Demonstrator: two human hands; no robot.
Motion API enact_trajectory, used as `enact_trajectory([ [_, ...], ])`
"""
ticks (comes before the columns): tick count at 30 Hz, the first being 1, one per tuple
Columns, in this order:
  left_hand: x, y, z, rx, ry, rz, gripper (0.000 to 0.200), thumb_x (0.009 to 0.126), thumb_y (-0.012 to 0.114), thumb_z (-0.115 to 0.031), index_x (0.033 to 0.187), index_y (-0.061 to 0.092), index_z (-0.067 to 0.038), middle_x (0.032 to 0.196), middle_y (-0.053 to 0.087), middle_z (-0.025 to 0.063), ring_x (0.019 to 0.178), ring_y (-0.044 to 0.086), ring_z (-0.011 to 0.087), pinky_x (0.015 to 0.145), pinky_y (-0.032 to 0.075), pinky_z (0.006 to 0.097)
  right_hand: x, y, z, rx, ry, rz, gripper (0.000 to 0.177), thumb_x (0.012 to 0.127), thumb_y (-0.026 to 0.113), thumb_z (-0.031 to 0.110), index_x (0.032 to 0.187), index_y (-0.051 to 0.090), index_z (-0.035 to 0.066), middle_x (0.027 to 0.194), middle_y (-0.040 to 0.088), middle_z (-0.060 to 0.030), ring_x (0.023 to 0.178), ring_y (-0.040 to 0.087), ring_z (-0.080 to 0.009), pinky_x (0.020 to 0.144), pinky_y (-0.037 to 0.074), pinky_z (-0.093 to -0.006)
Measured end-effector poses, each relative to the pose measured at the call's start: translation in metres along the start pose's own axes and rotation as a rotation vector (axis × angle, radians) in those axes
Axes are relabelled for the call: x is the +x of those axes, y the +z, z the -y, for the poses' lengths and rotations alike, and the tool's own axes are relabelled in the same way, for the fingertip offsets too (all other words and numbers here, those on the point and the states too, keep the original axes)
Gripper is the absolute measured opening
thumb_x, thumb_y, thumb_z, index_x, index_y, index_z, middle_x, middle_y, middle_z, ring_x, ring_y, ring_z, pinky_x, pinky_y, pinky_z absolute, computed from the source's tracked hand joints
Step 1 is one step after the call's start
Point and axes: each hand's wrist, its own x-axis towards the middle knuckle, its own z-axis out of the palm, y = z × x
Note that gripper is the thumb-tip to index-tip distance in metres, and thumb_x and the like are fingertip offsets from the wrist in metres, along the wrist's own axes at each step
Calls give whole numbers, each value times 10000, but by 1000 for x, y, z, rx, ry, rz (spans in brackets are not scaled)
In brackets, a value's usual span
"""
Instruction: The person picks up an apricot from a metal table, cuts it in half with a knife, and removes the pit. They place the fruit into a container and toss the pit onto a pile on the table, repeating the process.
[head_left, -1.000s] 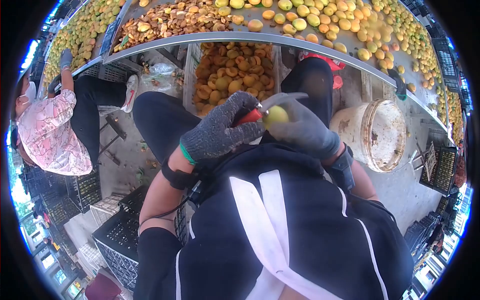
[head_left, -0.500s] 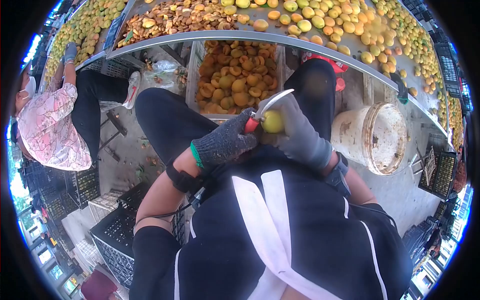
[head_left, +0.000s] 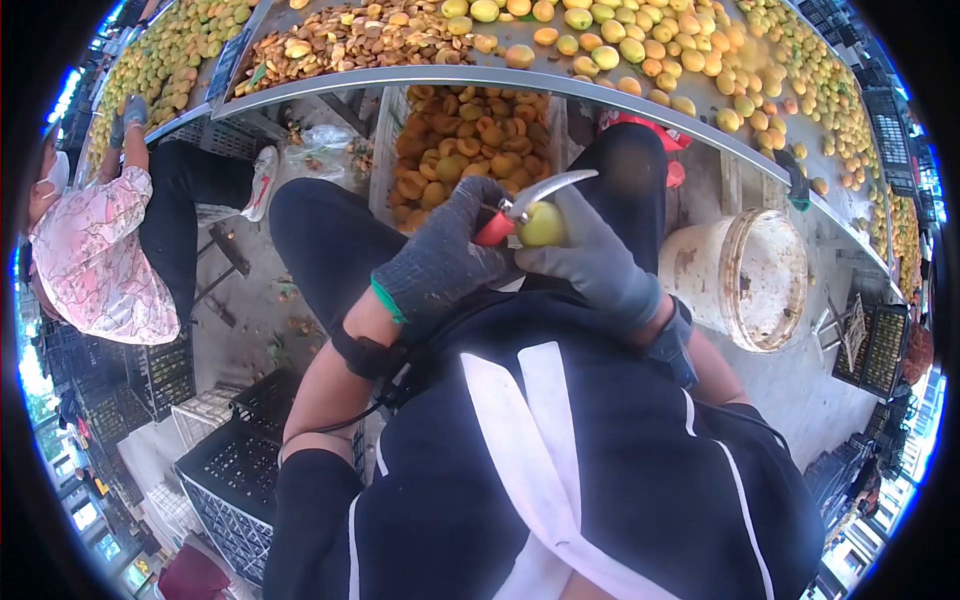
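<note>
My left hand [head_left: 440, 240], in a dark knitted glove with a green cuff, grips the red handle [head_left: 494, 230] of a knife. Its curved metal blade [head_left: 553, 189] points right, across the top of a yellow-green apricot [head_left: 543, 225]. That fruit is in my right hand [head_left: 600, 262], gloved in grey, with fingers and thumb closed around it. Both hands are close together above my lap. Just beyond them, between my knees, a crate [head_left: 385, 170] holds many orange apricot halves [head_left: 470, 145].
A metal-edged table [head_left: 640, 107] ahead carries whole apricots [head_left: 690, 60] and a heap of brown pits [head_left: 350, 45]. A dirty white bucket [head_left: 710, 270] stands right. Black crates [head_left: 235, 450] sit lower left. A co-worker [head_left: 105, 250] in a pink patterned top sits left.
My left hand has risen slightly and turned, with the knife blade now lying flatter over the apricot. My right hand's grip has shifted around the fruit.
</note>
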Motion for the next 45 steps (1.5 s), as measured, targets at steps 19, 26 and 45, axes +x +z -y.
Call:
enact_trajectory([
  [19,-22,-15,-26,-23,40,-150,299,873,684,-124,1133,559,-46,875,654,89,730,645,196,670,514,310,5,-18,21,326,-81,-60,555,753,659,-88,1267,479,18,1174,548,-85,1049,595,-173,884,522,-312],
  [26,-26,1,-11,417,311,-323,359,836,719,-289,1092,626,-54,885,665,149,774,672,325,653,521,369,3,-14,22,168,-237,24,524,725,812,-7,1165,537,69,1123,564,-27,1021,545,-106,920,447,-259],
  [45,-34,6,-1,-646,-233,224,421,840,719,-146,1197,531,-25,919,610,153,858,642,311,693,509,359,7,-5,8,258,-402,-21,165,884,643,4,1041,605,41,999,614,-27,917,593,-77,801,482,-221],
])
